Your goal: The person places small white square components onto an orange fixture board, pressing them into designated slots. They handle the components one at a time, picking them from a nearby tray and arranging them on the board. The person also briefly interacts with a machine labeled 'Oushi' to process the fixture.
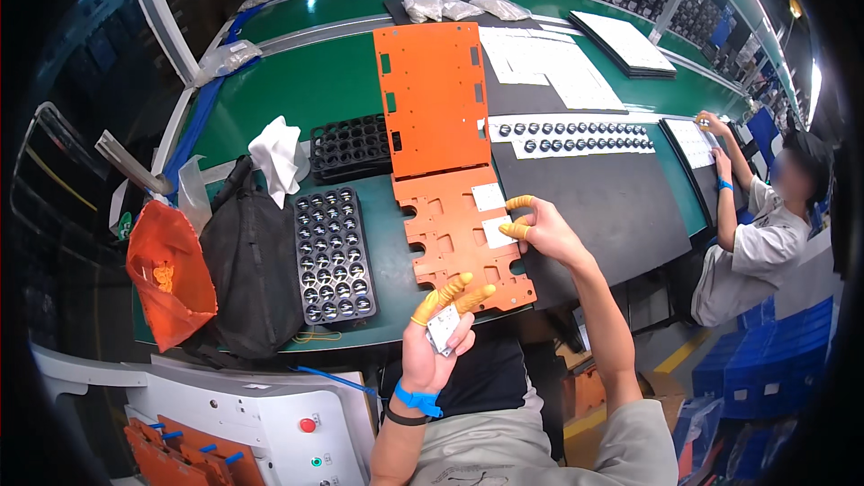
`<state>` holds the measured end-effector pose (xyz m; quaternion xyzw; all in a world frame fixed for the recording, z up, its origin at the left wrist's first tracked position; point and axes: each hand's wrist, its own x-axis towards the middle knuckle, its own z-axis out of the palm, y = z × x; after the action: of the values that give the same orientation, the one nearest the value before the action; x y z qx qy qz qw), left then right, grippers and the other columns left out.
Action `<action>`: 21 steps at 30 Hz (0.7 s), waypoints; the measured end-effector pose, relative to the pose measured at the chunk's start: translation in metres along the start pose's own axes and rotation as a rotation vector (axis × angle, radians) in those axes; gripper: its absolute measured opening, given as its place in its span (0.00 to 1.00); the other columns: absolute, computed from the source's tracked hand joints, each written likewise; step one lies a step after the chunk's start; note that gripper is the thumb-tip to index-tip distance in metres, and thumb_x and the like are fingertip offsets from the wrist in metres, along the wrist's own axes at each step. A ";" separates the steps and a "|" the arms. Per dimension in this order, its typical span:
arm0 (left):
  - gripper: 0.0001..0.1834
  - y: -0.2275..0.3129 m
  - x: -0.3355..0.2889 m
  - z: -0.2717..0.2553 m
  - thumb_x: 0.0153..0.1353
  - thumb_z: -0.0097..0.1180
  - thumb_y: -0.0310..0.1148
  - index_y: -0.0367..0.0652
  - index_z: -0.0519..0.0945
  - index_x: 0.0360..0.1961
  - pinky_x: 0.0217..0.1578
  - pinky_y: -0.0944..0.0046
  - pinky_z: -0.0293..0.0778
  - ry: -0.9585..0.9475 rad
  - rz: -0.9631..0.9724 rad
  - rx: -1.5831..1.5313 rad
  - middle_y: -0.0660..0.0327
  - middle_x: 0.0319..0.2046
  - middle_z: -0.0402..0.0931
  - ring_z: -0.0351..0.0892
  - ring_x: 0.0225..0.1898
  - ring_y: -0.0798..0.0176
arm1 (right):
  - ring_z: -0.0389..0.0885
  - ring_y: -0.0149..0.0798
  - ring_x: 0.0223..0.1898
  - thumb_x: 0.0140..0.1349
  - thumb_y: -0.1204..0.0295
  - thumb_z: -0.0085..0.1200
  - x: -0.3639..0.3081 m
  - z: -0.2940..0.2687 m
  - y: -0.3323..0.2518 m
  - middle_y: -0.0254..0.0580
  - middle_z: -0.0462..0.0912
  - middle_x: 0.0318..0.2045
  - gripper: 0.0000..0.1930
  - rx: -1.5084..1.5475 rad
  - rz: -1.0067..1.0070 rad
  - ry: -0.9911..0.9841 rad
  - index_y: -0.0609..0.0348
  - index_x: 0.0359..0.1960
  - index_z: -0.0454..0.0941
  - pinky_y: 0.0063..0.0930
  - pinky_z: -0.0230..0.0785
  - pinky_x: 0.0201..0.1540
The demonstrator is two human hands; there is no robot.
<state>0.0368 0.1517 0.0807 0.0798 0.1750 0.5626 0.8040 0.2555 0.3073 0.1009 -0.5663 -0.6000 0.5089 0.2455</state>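
Note:
My left hand, with yellow finger cots, holds one or more small white square plates in front of the table's near edge. An orange hinged fixture lies unfolded, its lid laid back and its base full of shaped recesses. On the base's right side sit two white square plates, one farther and one nearer. My right hand is at the nearer plate, thumb on its right edge and index finger just above. Its other fingers are curled in.
Left of the fixture stand a black tray of round lens-like parts, another black tray and a black bag. White strips with round black parts lie on a black mat. A co-worker works at the right.

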 end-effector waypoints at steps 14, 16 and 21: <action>0.28 0.000 0.003 -0.003 0.75 0.40 0.47 0.36 0.71 0.64 0.21 0.71 0.59 -0.040 -0.006 -0.058 0.48 0.53 0.80 0.59 0.20 0.73 | 0.85 0.44 0.33 0.53 0.63 0.72 0.004 -0.007 -0.035 0.46 0.85 0.32 0.32 -0.680 -0.083 0.055 0.67 0.55 0.73 0.37 0.74 0.36; 0.28 0.000 0.005 -0.006 0.75 0.39 0.47 0.36 0.71 0.65 0.23 0.70 0.60 -0.047 -0.023 -0.031 0.48 0.53 0.80 0.59 0.20 0.72 | 0.85 0.50 0.37 0.51 0.64 0.71 -0.007 0.005 -0.061 0.48 0.85 0.36 0.30 -0.844 -0.227 0.161 0.66 0.53 0.74 0.42 0.75 0.39; 0.28 0.006 0.009 -0.013 0.76 0.38 0.45 0.35 0.69 0.65 0.27 0.69 0.62 -0.109 -0.096 -0.123 0.50 0.56 0.77 0.61 0.23 0.70 | 0.81 0.49 0.45 0.48 0.73 0.67 -0.008 0.054 -0.099 0.47 0.81 0.40 0.23 -0.940 -0.874 0.157 0.63 0.48 0.77 0.41 0.71 0.49</action>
<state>0.0294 0.1610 0.0685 0.0525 0.0997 0.5280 0.8418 0.1678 0.2974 0.1721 -0.3524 -0.9144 0.0019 0.1991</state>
